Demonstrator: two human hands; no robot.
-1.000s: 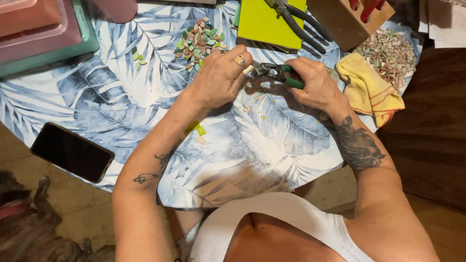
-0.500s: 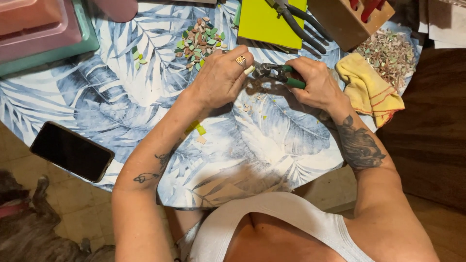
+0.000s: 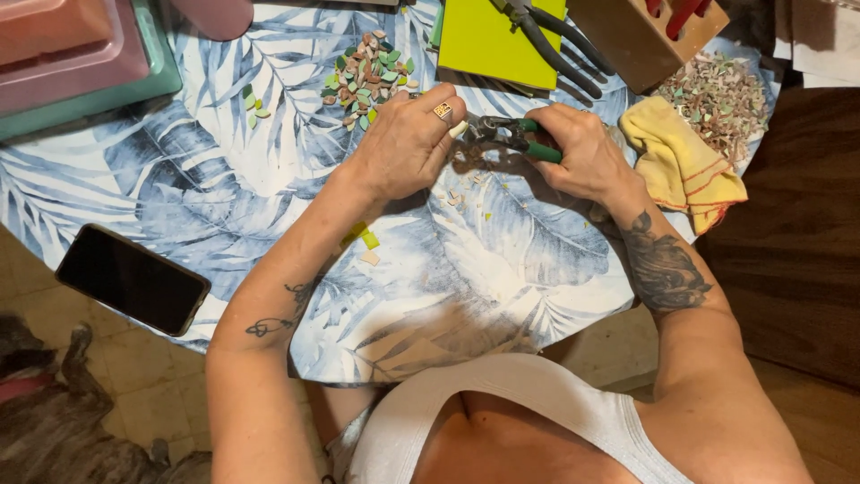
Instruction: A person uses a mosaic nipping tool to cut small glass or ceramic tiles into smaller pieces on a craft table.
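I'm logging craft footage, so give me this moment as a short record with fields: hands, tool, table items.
left hand: left hand holds a small pale piece at the nipper jaws
right hand: right hand grips green-handled nippers
table: leaf-print tablecloth
chips: pile of tile chips beyond the left hand
near right: yellow cloth
near left: dark phone

Both hands meet over the table, left hand (image 3: 405,143) curled, right hand (image 3: 582,157) clenched, forearms angled inward.
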